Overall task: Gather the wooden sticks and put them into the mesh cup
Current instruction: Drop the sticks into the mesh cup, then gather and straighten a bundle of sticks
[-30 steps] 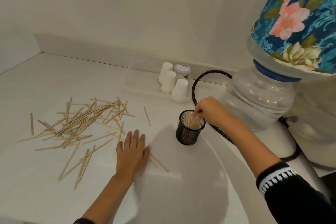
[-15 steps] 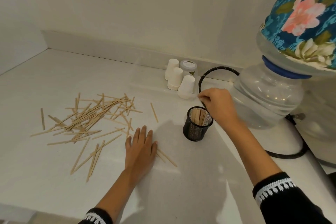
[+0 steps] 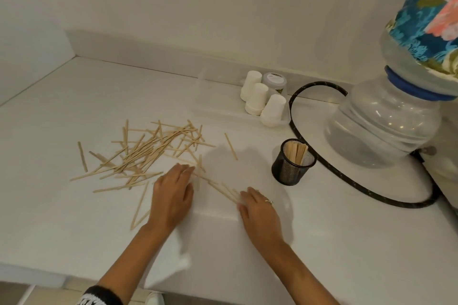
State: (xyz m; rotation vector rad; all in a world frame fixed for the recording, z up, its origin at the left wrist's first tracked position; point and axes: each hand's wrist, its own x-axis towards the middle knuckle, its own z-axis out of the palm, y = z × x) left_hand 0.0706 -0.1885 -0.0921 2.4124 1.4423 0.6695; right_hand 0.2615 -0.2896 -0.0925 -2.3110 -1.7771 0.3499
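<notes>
We're looking down at both hands on the white counter (image 3: 74,218), and the few sticks between them (image 3: 220,188) decide the next move. These lie slanted, their long axis running from the left hand's fingertips (image 3: 188,168) down to the right hand's fingertips (image 3: 244,197). The right hand (image 3: 257,215) is at the near end of the bundle, fingers reaching onto it; whether it pinches them yet, we can't tell. The left hand (image 3: 172,195) lies flat and relaxed, fingers straight, touching the far end, holding nothing. The mesh cup (image 3: 293,164) stands upright beyond the right hand, a few sticks already standing inside. So the right hand is clearly the nearer carrier. The main pile of wooden sticks (image 3: 146,153) sprawls beyond the left hand, mostly slanting toward the upper right, with a lone stick (image 3: 231,146) lying apart between pile and cup.
</notes>
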